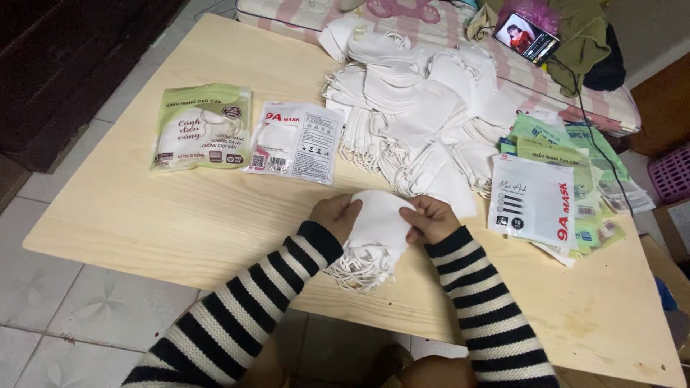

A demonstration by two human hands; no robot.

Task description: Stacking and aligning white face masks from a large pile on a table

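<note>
Two hands, left hand (336, 214) and right hand (431, 218), grip one white mask stack (375, 228).

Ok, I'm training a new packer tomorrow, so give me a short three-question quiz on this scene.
1. True or false: both hands grip the same stack of white masks.
2. Which lies nearest the left hand? A) green pouch B) white pouch C) phone
3. Fill in: the heap of loose masks lies on the ___ side of the wooden table.

Key: 1 true, with the right hand on the other edge; 2 B; 3 far.
</note>
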